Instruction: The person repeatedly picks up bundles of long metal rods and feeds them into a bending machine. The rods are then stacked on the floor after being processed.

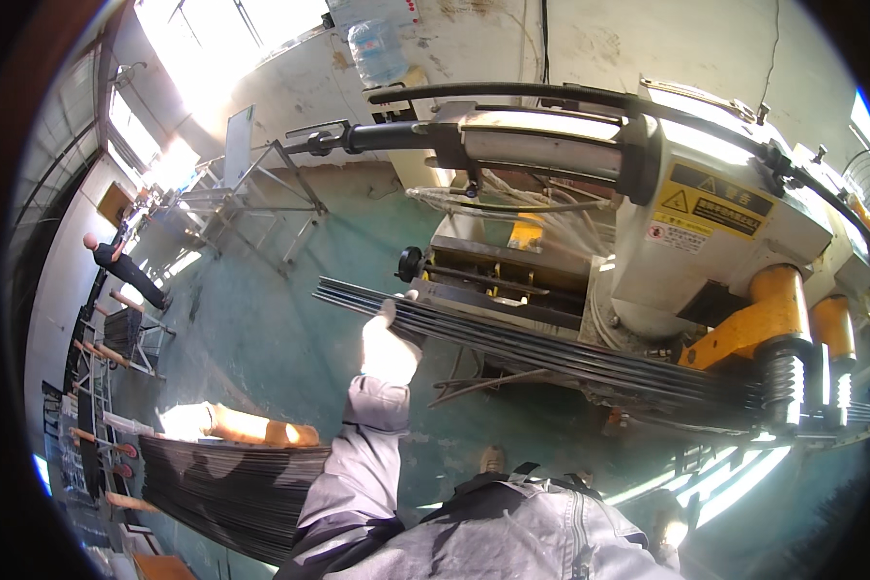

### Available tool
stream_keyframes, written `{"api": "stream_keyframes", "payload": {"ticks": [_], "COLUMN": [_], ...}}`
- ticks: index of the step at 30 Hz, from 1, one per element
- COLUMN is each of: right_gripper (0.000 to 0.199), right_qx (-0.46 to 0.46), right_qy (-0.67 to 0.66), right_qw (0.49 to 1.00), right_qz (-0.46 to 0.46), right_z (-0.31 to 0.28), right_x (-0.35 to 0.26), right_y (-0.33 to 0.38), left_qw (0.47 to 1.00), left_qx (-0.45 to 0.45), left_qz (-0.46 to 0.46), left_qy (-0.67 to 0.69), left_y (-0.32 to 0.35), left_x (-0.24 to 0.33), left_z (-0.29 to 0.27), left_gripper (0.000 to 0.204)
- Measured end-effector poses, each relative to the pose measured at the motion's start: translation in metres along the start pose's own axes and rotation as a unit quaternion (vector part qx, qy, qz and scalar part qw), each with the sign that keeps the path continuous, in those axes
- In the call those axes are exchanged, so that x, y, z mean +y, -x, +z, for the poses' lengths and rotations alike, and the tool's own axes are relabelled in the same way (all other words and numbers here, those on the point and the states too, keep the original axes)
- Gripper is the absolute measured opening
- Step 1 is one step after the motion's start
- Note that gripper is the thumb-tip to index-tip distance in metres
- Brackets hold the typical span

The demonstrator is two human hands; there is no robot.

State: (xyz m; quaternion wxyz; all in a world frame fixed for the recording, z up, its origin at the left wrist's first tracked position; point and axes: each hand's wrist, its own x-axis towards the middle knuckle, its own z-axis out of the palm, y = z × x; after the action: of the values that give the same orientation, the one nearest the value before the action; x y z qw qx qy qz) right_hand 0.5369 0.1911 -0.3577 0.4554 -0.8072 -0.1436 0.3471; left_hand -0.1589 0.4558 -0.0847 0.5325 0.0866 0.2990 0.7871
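My left hand (391, 348), in a white glove with a grey sleeve behind it, is closed around the near end of a bundle of long, thin, dark metal bars (512, 335). Its thumb lies over the top of them. The bundle slants right, past the front of a machine (725, 242), toward its yellow arm and coiled springs. A partly shadowed shape that looks like my right hand (669, 530) is low on the right, beside my grey jacket. Its fingers do not show clearly, nor whether it holds anything.
A thick stack of dark bars (227, 493) lies at lower left, beside an orange-brown roller (261, 427). A yellow warning label (713, 200) marks the machine. Metal frames (251, 208) stand at far left, where another person (126, 266) stands. A water bottle (377, 53) is by the wall.
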Motion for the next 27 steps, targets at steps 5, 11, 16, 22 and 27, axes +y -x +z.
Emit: {"api": "stream_keyframes", "payload": {"ticks": [5, 11, 16, 22, 27], "right_gripper": [0.037, 0.026, 0.031, 0.040, 0.041], "right_qx": [0.024, -0.056, -0.051, -0.097, -0.121], "right_qy": [0.058, 0.138, 0.464, 0.279, 0.209], "right_qw": [0.997, 0.987, 0.868, 0.953, 0.970], "right_qz": [0.045, 0.053, -0.170, -0.067, 0.012], "right_z": [0.024, 0.027, 0.017, 0.042, 0.074], "right_x": [0.030, 0.033, 0.044, 0.010, -0.045], "right_y": [0.067, 0.108, 0.100, 0.079, 0.060], "left_qw": [0.997, 0.998, 0.983, 0.961, 0.978], "left_qx": [-0.029, -0.051, 0.026, 0.003, 0.033], "left_qz": [0.038, 0.007, -0.012, -0.008, 0.048], "left_qy": [-0.057, -0.037, -0.181, -0.275, -0.202], "left_y": [-0.070, -0.085, -0.070, -0.068, -0.073], "left_x": [0.116, 0.149, 0.151, 0.158, 0.142], "left_z": [-0.067, -0.086, -0.085, -0.093, -0.087], "left_gripper": [0.036, 0.024, 0.040, 0.066, 0.069]}}
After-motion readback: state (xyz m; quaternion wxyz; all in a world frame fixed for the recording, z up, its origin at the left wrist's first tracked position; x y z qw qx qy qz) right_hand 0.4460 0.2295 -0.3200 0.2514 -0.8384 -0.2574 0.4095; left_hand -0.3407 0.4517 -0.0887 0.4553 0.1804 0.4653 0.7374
